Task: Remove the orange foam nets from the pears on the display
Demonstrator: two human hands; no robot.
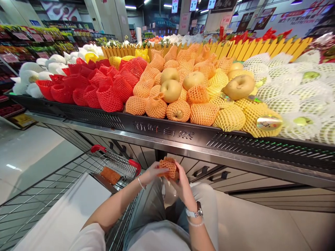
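In front of my lap, below the edge of the fruit stand, both hands are around an orange foam fruit net (169, 167). My left hand (153, 173) grips its left side with the fingers across the front. Closed on the right side is my right hand (181, 179), a watch on its wrist. My hands mostly cover what is inside the net. Above them on the stand lie pears in orange foam nets (178, 111), with several bare tan pears (170, 90) on top.
A black display tray (162, 129) runs across the front. Red-netted fruit (110, 94) lies left, yellow-netted fruit (230, 116) and white-netted fruit (295, 90) right. A wire shopping cart (78, 164) at my left holds a white box (73, 209) and an orange net (110, 175).
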